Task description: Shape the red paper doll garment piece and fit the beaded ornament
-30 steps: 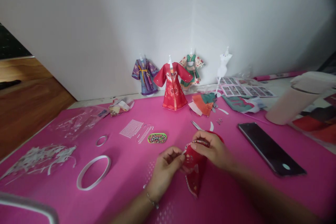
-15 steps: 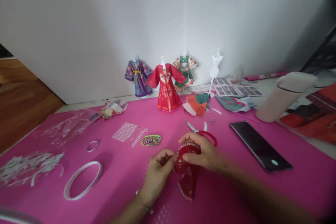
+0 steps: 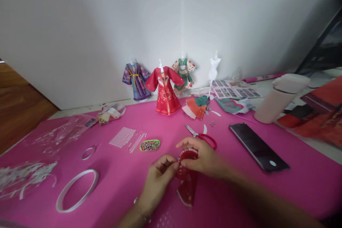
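Note:
A piece of red patterned fabric with a beaded curved edge is held between my two hands above the pink mat. My left hand pinches its left edge between thumb and fingertips; whether anything small is also in that pinch is hidden. My right hand grips the upper right part, thumb in front and fingers behind. A lower flap with a trimmed edge hangs below. Red-handled scissors lie just beyond my right hand. A green dish of small colourful beads sits beyond my left hand.
Dressed miniature mannequins, including a red robe, stand by the wall near a bare white mannequin. A phone and pale tumbler are on the right. A white ring, gem sheet and plastic bags lie left.
The whole view has shifted slightly, so things appear a little further left. Both hands keep their hold on the red fabric, with only slight finger movement.

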A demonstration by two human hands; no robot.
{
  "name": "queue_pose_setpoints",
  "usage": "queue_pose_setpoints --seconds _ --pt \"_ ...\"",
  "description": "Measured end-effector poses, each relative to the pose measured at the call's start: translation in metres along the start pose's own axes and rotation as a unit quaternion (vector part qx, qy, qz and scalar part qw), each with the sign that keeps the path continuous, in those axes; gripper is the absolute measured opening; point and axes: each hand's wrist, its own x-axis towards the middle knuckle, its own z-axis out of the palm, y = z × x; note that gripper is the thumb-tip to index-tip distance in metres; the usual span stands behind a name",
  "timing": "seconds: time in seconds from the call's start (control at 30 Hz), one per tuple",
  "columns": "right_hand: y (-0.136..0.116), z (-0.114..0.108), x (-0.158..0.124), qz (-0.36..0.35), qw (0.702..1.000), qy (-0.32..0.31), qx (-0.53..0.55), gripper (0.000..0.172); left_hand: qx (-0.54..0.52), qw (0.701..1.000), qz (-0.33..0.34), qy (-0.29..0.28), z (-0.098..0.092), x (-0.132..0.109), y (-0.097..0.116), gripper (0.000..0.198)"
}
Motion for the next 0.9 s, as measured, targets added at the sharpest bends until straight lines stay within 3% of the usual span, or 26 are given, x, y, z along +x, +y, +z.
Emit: queue_pose_setpoints --seconds 0.17,0.33,0.53,0.7,0.9 --pt "-0.002 0.000 0.000 -0.011 1.000 0.011 0.004 0.035 -0.026 0.999 -0.009 -0.022 0.000 -0.001 -0.003 0.039" --pt "-0.005 -0.001 0.000 -0.020 1.000 0.000 0.019 0.035 -0.033 0.999 -0.002 0.003 -0.002 -0.001 -0.007 0.040" --pt "-0.005 -0.002 -0.001 -0.003 0.998 -0.032 0.049 0.049 -0.121 0.992 -0.011 0.040 -0.005 0.000 -0.010 0.035" --pt "-0.001 0.000 0.001 0.011 0.996 -0.051 0.066 0.061 -0.217 0.973 -0.042 0.067 0.000 -0.002 -0.001 0.033" --pt "0.000 -0.001 0.001 0.005 0.996 -0.056 0.062 0.066 -0.205 0.975 -0.026 0.082 -0.002 -0.001 0.000 0.038"
